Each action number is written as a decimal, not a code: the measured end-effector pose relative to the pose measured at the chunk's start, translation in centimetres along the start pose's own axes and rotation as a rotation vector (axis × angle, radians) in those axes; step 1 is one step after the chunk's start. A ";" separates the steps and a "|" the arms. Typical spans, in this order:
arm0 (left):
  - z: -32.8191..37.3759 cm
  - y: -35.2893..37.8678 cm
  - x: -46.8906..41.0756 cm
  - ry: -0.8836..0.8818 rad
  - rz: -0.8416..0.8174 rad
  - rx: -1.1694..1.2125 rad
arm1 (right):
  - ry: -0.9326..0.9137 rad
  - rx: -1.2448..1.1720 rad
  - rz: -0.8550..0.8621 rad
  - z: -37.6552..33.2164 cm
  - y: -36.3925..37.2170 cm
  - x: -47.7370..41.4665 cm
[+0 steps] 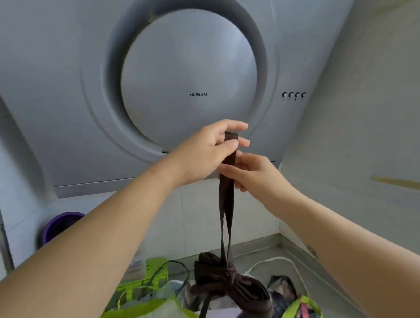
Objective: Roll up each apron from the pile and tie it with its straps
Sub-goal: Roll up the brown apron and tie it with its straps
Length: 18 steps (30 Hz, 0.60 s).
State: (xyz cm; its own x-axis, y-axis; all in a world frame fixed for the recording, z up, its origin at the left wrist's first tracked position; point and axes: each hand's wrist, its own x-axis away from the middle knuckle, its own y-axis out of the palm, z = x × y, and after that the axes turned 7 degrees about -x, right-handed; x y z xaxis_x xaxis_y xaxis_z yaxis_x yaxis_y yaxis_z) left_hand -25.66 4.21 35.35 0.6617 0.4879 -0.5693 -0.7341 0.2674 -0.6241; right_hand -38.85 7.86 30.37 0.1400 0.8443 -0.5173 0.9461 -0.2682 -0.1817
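I see a rolled apron (pixel 233 283) in plain dark brown, and its strap (pixel 226 191) is the same brown. The range hood (pixel 189 83) is pale grey with dark lettering. Below it are a lime-green crate (pixel 155 276), a purple tub (pixel 60 223), a white cable (pixel 271 259) and a pink strip (pixel 304 312).

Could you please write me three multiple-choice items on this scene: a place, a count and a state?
1. Where is the purple tub? A. left of the left forearm B. on a shelf C. on the wall
2. How many buttons has the hood? A. two B. four C. six
3. The brown apron is: A. spread flat B. rolled up C. over an arm
1A, it shows beside the forearm; 2B, four in a row; 3B, a bundle below the strap that left hand and right hand hold.
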 end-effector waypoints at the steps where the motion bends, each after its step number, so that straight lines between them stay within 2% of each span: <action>1: 0.8 1.0 -0.9 0.009 0.012 0.020 | 0.016 -0.031 -0.016 -0.1 -1.8 0.1; 4: 2.7 4.0 -3.6 0.013 0.012 0.226 | 0.087 -0.151 -0.143 -0.8 -7.7 0.8; 7: 4.2 7.1 -6.0 -0.013 -0.038 0.358 | 0.143 -0.086 -0.248 -2.1 -13.4 2.0; 11: 7.1 11.5 -9.2 -0.031 -0.130 0.313 | 0.137 -0.081 -0.153 -3.4 -20.8 3.2; 18: 11.5 18.7 -14.6 -0.005 -0.220 0.220 | 0.149 -0.443 0.080 -4.8 -29.8 4.9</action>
State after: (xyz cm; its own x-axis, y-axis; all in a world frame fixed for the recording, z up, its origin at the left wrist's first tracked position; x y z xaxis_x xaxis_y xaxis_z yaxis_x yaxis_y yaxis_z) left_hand -50.83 11.65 38.19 0.8079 0.4025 -0.4305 -0.5893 0.5400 -0.6010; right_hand -64.91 22.21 37.29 0.2271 0.8949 -0.3841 0.9597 -0.1387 0.2444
